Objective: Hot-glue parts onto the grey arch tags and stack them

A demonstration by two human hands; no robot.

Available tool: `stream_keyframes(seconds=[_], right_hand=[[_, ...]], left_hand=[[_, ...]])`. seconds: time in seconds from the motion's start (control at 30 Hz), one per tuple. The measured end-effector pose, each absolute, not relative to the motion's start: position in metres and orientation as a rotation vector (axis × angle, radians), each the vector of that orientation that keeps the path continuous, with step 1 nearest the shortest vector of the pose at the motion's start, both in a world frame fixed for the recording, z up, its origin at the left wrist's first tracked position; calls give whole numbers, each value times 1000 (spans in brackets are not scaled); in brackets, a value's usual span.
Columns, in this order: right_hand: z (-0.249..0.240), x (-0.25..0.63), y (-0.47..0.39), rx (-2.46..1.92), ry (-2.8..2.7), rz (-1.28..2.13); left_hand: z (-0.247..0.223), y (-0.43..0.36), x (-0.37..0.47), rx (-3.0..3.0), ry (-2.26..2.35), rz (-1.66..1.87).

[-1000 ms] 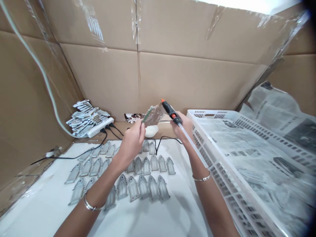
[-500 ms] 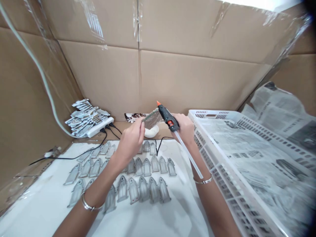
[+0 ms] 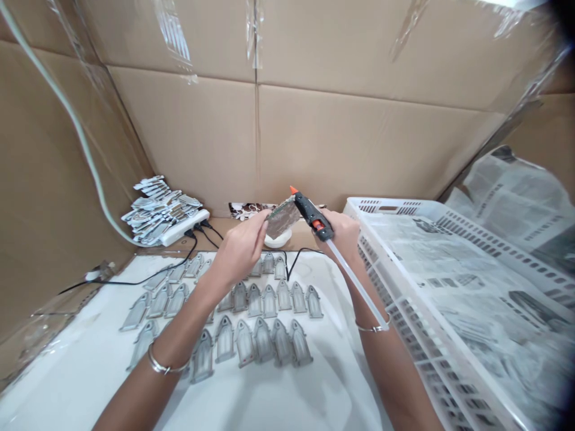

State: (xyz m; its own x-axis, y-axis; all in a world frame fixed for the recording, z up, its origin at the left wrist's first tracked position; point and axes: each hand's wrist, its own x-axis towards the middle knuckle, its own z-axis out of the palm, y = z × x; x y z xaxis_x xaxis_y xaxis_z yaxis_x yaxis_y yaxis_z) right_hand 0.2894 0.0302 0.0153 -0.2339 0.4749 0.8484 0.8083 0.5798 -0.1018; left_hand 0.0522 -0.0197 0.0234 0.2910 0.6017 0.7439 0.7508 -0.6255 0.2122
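Observation:
My left hand [image 3: 242, 244] pinches a thin grey-green flat piece [image 3: 283, 219] by its left edge and holds it tilted above the table. My right hand [image 3: 340, 230] is wrapped round a black hot glue gun [image 3: 313, 216] with an orange nozzle; a long clear glue stick [image 3: 357, 284] sticks out of its back end. The gun lies across the right end of the flat piece, its nozzle pointing up and away. Whether nozzle and piece touch, I cannot tell. Below, several grey arch-shaped pieces [image 3: 262, 340] lie in rows on the white tabletop [image 3: 269, 398].
At the right stands a white plastic basket [image 3: 415, 287] lined with newspaper [image 3: 449, 269]. A white power strip [image 3: 184, 228] with black plugs sits at the back left, beside a pile of small flat pieces [image 3: 157, 209]. A white dish [image 3: 278, 240] is behind the hands. Cardboard walls [image 3: 359, 137] enclose the table.
The whole view has shifted slightly. Both hands, the flat piece and the glue gun sit a little further right and lower in the picture; both grips are the same.

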Motion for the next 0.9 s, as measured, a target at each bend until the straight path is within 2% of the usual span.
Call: stream_keyframes(seconds=[0.9], right_hand=[[10,278,31,-1266,-1855,-340]], left_hand=[[21,-12,39,-2450,-1278,-1215]])
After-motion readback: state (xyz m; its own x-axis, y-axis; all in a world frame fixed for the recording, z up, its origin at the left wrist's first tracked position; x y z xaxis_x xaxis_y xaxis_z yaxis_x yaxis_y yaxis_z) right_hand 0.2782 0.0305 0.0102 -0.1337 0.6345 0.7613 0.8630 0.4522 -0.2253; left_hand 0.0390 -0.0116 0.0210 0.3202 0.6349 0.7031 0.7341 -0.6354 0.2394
